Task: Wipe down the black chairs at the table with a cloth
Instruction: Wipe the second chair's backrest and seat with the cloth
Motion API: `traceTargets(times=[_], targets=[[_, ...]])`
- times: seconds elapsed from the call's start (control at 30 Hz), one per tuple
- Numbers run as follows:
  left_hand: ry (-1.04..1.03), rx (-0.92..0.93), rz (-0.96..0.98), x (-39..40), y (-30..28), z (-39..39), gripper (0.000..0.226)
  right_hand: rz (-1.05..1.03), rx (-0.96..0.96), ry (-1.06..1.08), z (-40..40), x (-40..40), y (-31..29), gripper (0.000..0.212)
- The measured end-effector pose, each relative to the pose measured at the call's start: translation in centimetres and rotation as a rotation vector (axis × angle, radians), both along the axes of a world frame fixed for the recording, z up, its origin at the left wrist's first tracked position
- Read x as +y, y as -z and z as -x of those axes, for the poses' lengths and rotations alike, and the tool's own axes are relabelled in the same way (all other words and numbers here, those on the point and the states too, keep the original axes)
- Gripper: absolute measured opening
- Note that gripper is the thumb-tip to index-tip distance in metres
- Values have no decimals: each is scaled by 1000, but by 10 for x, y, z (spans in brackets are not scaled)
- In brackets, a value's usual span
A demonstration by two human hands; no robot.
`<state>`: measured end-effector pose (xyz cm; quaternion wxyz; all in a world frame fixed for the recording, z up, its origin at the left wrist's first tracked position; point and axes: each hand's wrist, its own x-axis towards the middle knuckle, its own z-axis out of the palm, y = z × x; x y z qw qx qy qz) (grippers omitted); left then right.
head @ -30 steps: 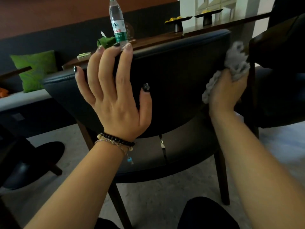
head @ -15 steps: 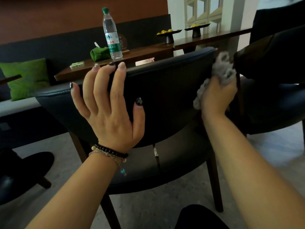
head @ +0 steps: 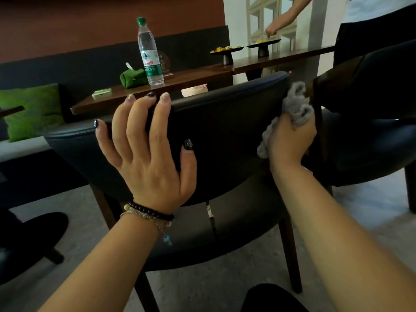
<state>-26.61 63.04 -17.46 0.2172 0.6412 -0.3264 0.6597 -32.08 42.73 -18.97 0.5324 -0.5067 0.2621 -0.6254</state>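
A black chair [head: 225, 131] with a curved padded backrest stands in front of me, its back towards me. My left hand [head: 148, 154] rests flat on the rear of the backrest, fingers spread, fingertips hooked over the top edge. My right hand [head: 290, 140] grips a bunched grey cloth [head: 295, 106] and presses it against the backrest's right end. A second black chair [head: 371, 104] stands close to the right, almost touching the cloth.
Behind the chair is a long wooden table [head: 198, 79] with a water bottle [head: 149, 52], a green pouch [head: 132, 78] and two dark footed dishes [head: 226, 52]. Another person's arm [head: 286, 19] reaches over the far dish. A green cushion [head: 31, 109] lies on a bench at left.
The view has tilted up, so the chair and both hands sit lower in frame. My right hand with the cloth stays at the backrest's right end. Another person's arm has come into view.
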Motion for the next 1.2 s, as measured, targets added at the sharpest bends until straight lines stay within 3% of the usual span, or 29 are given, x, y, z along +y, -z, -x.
traceTargets(times=[0.17,0.4,0.67,0.8,0.87,0.93,1.03,1.2], targets=[[-12,-3,-6,-1,1,0,54,-118,54,-61,-1,-8,4,14],[-14,9,-15,0,0,0,56,-29,-126,-17,4,-3,-26,22],[-1,24,-30,1,0,2,57,-299,47,-143,1,-1,8,23],[6,13,-18,1,0,2,56,-26,-61,3,7,14,-13,18],[10,3,-13,0,0,1,56,20,-118,28,3,23,-8,33],[12,-2,-9,0,0,0,56,-57,-87,-19,-2,26,9,45],[6,1,-11,0,0,1,56,-189,51,-99,-8,28,39,30],[-18,-1,-29,4,2,-2,58,-420,33,-176,-10,29,46,31]])
